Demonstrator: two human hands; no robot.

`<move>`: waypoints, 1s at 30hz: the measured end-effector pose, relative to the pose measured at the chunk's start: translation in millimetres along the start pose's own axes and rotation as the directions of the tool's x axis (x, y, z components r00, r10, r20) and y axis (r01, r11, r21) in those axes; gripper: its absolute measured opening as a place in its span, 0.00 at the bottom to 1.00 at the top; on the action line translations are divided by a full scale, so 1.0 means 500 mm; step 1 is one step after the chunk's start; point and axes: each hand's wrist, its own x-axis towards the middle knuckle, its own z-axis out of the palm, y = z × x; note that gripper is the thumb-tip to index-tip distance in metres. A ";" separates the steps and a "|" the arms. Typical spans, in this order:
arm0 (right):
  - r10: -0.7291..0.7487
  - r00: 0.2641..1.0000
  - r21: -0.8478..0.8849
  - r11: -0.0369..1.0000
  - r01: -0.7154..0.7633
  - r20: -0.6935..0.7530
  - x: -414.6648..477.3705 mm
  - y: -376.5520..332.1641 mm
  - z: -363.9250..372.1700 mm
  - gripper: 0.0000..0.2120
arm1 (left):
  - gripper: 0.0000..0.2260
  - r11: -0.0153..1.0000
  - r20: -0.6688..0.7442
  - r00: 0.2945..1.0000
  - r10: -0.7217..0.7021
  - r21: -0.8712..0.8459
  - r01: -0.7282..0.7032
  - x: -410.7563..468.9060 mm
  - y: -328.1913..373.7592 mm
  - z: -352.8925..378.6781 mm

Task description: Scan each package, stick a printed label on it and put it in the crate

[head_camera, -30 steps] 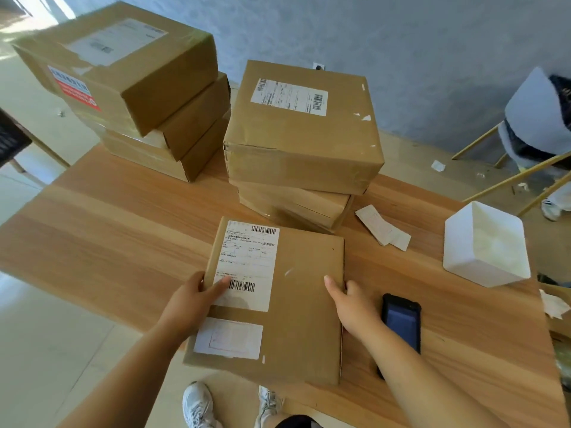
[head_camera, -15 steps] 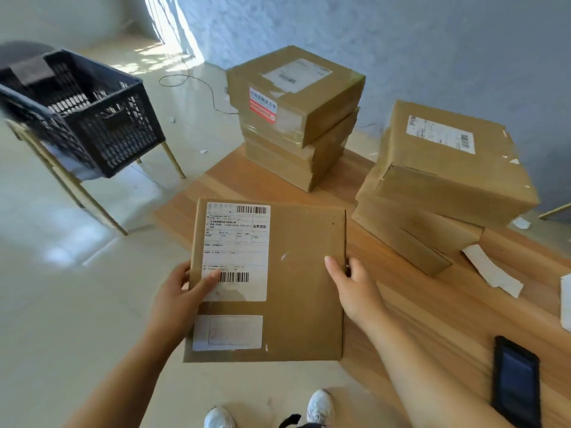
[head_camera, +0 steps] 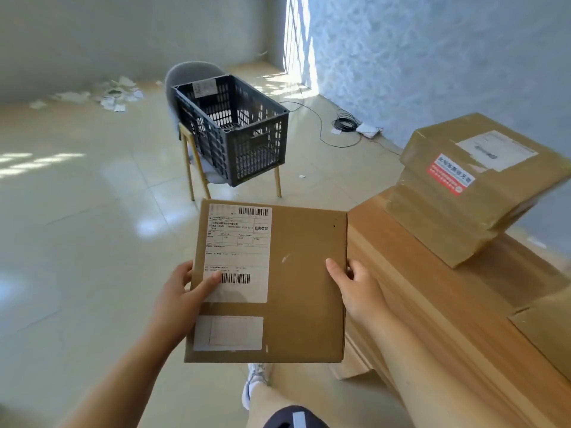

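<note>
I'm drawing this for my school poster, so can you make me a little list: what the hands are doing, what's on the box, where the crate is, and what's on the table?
left hand: grips the flat package at its left edge, thumb on the big label
right hand: grips its right edge
flat package: held up off the table's end, face up, small label below the big one
crate: black, nothing seen inside, sits on a chair
table: wooden, holds a stack of boxes
</note>
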 end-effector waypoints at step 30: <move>-0.249 0.968 -0.178 0.955 0.238 -0.043 1.004 -0.648 0.481 0.09 | 0.25 0.990 -0.092 0.993 0.072 -0.113 -0.082 1.134 0.234 -0.324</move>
